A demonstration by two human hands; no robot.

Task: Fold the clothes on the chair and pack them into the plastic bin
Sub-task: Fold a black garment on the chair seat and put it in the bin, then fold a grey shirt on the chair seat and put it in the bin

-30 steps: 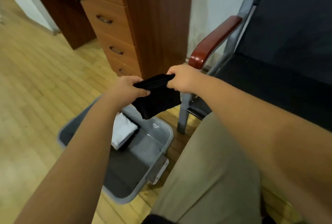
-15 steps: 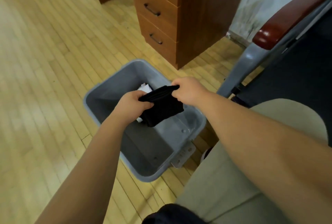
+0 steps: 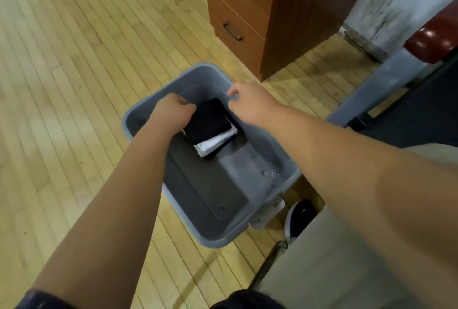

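Black garment [image 3: 208, 120] is lying in the bin [image 3: 210, 189] against your nearer left hand [image 3: 173, 110], its hold impossible to tell; your right hand [image 3: 245, 103] is hovering empty, fingers loosely curled.

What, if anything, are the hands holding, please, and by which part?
The right hand holds nothing. The left hand covers one edge of the black garment in the bin; whether it grips cannot be told.
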